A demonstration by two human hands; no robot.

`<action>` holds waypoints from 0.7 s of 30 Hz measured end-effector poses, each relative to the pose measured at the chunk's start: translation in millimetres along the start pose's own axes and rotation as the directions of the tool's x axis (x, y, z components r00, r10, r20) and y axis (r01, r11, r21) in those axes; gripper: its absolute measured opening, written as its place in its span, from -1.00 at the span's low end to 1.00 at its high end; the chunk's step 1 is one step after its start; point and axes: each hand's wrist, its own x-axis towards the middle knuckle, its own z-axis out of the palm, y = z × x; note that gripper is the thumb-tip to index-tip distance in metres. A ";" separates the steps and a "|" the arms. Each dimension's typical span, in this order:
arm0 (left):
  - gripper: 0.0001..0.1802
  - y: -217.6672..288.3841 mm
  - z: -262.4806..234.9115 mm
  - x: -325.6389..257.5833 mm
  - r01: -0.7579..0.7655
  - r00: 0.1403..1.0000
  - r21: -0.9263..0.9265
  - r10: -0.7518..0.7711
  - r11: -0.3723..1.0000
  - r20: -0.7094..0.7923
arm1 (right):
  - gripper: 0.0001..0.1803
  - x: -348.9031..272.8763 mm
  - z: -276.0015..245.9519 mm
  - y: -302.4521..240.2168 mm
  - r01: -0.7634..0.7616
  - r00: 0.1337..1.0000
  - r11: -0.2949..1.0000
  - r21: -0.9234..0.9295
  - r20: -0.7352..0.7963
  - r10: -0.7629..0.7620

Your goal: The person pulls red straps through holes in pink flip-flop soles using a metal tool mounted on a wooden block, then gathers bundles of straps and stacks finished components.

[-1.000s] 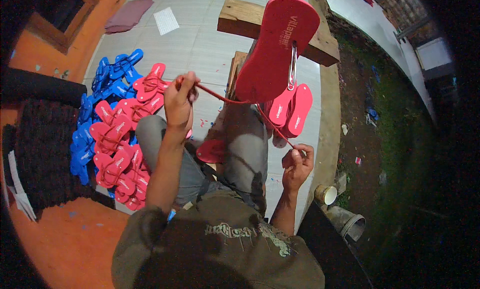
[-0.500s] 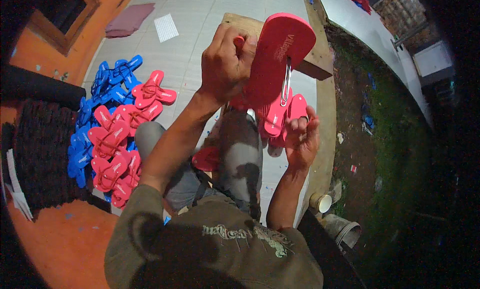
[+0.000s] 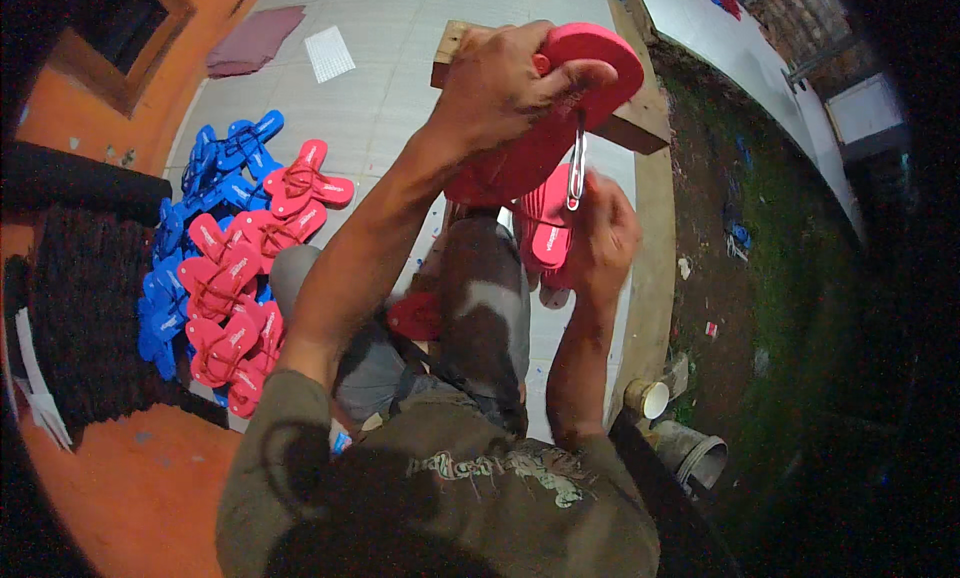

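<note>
My left hand (image 3: 510, 83) grips the upper end of a red flip-flop sole (image 3: 585, 63), held up in front of me with its strap side hidden. A metal looped tool (image 3: 577, 168) hangs through the sole. My right hand (image 3: 605, 233) is closed just below it, at the tool's lower end, beside finished red flip-flops (image 3: 548, 233) on the floor. Exactly what its fingers pinch is hidden.
A pile of red flip-flops (image 3: 235, 278) and blue flip-flops (image 3: 200, 178) lies on the tiled floor at my left. A wooden block (image 3: 640, 128) sits ahead. A dark mat (image 3: 80, 318) lies far left; a small cup (image 3: 648, 398) and a bucket (image 3: 695, 456) stand at the right.
My left hand rose from the strap over my knee to the top of the red sole. My right hand came up from beside my knee to the metal tool under it.
</note>
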 end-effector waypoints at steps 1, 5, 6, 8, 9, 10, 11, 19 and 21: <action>-0.50 1.3 0.5 2.2 0.017 1.000 -0.005 -0.017 1.000 -0.005 | -0.75 -11.1 -1.8 -4.4 0.033 0.999 0.976 0.215 -0.007 -0.032; -0.45 0.6 5.9 6.0 0.050 0.999 -0.096 -0.051 0.994 -0.013 | -0.68 -9.7 -0.1 10.7 0.180 0.974 0.960 0.213 0.101 -0.204; -0.45 -2.4 5.9 3.3 0.068 0.998 -0.077 -0.069 0.995 -0.012 | -0.66 -12.0 4.2 8.5 0.175 0.973 0.945 0.278 0.099 -0.209; -0.45 -4.2 5.0 3.7 0.047 0.999 -0.075 -0.048 0.996 -0.014 | -0.64 -9.4 0.6 11.6 0.150 0.972 0.941 0.305 0.126 -0.196; -0.45 -1.3 3.3 6.6 0.007 1.000 -0.094 -0.008 0.996 -0.008 | -0.64 -10.0 -0.5 14.9 0.138 0.973 0.938 0.318 0.132 -0.188; -0.45 0.4 2.5 8.1 -0.033 0.999 -0.114 0.033 0.993 -0.003 | -0.63 -10.7 -0.3 18.5 0.143 0.973 0.943 0.299 0.130 -0.189; -0.45 0.4 2.0 6.4 -0.020 1.000 -0.089 0.020 0.996 -0.002 | -0.62 -11.2 0.1 22.1 0.148 0.973 0.949 0.279 0.128 -0.190; -0.50 2.4 3.6 0.3 0.031 0.998 -0.061 -0.034 0.998 -0.054 | -0.63 -2.3 -9.6 -16.6 -0.288 0.931 0.952 0.103 0.262 0.253; -0.54 11.8 0.1 2.3 0.100 0.995 -0.035 -0.101 0.994 -0.018 | -0.63 6.5 -20.7 -25.2 -0.450 0.834 0.892 0.035 0.375 0.406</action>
